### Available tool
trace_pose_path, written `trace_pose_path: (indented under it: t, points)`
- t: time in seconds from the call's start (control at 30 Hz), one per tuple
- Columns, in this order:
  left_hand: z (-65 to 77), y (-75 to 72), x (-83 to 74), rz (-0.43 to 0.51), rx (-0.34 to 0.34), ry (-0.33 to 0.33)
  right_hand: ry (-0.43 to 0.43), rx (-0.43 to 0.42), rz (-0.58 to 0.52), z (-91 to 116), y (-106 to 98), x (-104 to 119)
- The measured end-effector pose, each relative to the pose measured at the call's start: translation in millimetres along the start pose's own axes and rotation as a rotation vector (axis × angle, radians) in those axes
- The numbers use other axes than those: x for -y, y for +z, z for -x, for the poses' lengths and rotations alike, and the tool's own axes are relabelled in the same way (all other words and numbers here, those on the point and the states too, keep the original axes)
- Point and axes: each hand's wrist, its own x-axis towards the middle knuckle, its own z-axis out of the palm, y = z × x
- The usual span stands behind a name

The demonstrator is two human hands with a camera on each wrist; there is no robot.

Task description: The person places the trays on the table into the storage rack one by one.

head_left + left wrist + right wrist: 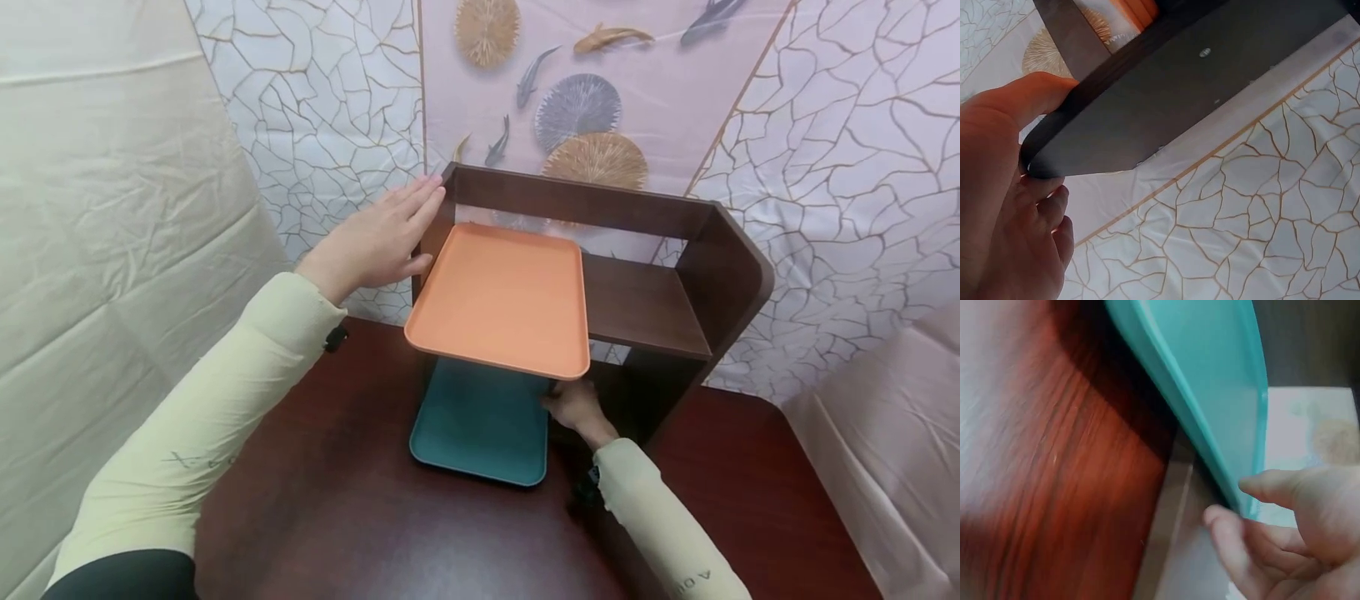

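Note:
In the head view, my left hand (378, 237) rests with straight fingers on the upper left corner of a dark brown wooden shelf (645, 304). Up close in the left wrist view, the thumb touches the front edge of its side panel (1166, 81) and the fingertips meet the rounded corner. An orange tray (510, 292) lies on the upper level, its front overhanging. Below it a teal tray (483, 433) reaches out of the lower level. My right hand (577, 404) pinches the teal tray's right rim between thumb and fingers; the orange tray hides that tray's back.
The shelf stands on a dark red wooden table (322, 475). Behind it hangs a backdrop (315, 100) with gold crack lines and a pink panel of fish. Pale cloth (112, 208) hangs at the left, and more cloth (892, 442) at the right.

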Motion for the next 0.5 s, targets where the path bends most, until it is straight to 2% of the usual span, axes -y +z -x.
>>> trace_pose_path:
  t: [0.17, 0.27, 0.4, 0.5]
  points:
    - [2.9, -5.2, -1.5, -0.005, -0.006, -0.016, -0.085, 0.060, 0.051, 21.9, -24.0, 6.0]
    - [9.7, -7.8, -2.0, -0.009, -0.025, -0.019, -0.121, 0.093, 0.080, 34.3, -37.4, 12.4]
    - [25.6, -7.2, -1.0, 0.000, -0.060, -0.023, -0.152, 0.118, 0.116, 54.7, -52.9, 18.1]
    - [43.0, -3.2, 2.3, 0.053, -0.083, -0.036, -0.177, 0.118, 0.149, 70.6, -61.9, 19.8]
